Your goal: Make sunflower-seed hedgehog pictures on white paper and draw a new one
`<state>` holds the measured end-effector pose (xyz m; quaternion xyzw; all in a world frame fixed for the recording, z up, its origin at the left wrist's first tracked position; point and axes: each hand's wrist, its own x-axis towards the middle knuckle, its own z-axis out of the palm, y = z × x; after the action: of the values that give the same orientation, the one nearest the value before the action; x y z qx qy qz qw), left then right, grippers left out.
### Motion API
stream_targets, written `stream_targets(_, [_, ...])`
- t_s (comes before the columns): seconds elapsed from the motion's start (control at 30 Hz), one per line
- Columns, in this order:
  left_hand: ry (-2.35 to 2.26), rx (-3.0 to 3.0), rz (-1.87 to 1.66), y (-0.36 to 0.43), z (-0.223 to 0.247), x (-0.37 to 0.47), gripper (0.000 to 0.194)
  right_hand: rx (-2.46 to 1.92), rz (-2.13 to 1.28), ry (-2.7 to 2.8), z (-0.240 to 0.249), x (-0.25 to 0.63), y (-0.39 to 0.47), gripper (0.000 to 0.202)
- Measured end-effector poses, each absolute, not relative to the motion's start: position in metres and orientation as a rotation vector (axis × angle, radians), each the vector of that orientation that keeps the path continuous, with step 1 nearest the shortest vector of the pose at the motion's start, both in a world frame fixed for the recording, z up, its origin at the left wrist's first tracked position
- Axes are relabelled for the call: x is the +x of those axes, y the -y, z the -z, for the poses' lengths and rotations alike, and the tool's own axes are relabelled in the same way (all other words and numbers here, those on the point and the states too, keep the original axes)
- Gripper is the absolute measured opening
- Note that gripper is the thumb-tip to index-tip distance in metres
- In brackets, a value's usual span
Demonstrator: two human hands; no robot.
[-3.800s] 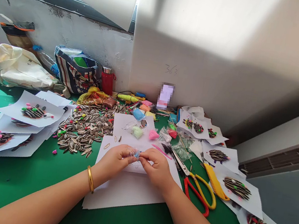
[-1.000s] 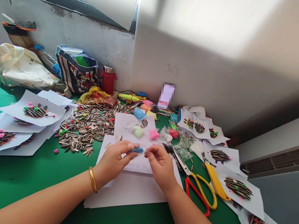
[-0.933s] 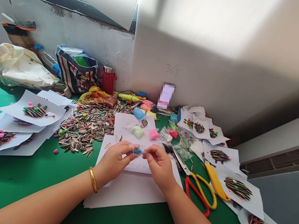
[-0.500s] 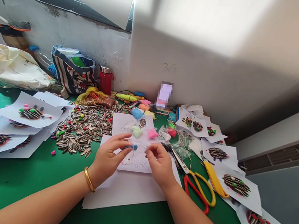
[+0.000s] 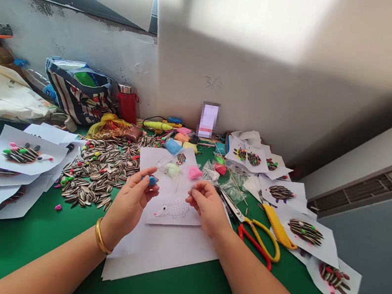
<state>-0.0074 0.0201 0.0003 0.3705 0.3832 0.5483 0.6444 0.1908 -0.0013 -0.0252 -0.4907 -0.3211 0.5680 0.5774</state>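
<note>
My left hand (image 5: 133,200), with a gold bangle at the wrist, has a small lump of blue modelling clay (image 5: 152,180) between its curled fingers. Across from it, my right hand (image 5: 207,205) is closed in a pinch; what its fingertips hold, if anything, is too small to make out. Below and between both hands lies a paper with a hedgehog drawing (image 5: 173,209), its nose pink, on top of a stack of white sheets (image 5: 162,257). Just beyond my fingers are a pale green clay piece (image 5: 172,169) and a pink clay piece (image 5: 195,172).
A heap of sunflower seeds (image 5: 98,170) spreads left of the papers. Scissors (image 5: 259,238) and a yellow cutter (image 5: 278,226) lie at right. Finished seed hedgehog pictures (image 5: 22,153) sit on both sides. A red bottle (image 5: 126,105) and bags stand by the wall.
My hands have moved apart a little, uncovering more of the hedgehog drawing. The blue clay stays in my left hand. The whole view has shifted slightly to the right.
</note>
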Motion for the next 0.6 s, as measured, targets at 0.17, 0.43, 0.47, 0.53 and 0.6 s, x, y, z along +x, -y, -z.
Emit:
stream_targets(0.17, [-0.936,0.916,-1.134,-0.016,-0.002,-0.006,0.042,-1.000,-1.229,0.503,0.021,0.204,-0.009,0.034])
stream_targets(0.43, [-0.838,0.960,-0.970,-0.009,-0.004,-0.004,0.029,-1.032,-1.207,0.667,0.022,0.210,-0.010,0.062])
stream_targets(0.47, [-0.816,0.937,-0.977,-0.009,-0.004,-0.004,0.027,-1.035,-1.212,0.701,0.023,0.207,-0.008,0.059])
stream_targets(0.53, [-0.763,0.859,-0.991,-0.008,-0.006,-0.003,0.025,-1.031,-1.189,0.812,0.024,0.201,-0.004,0.049])
stream_targets(0.6, [-0.730,0.748,-0.984,-0.008,-0.008,-0.002,0.026,-1.025,-1.135,0.945,0.026,0.195,0.000,0.043])
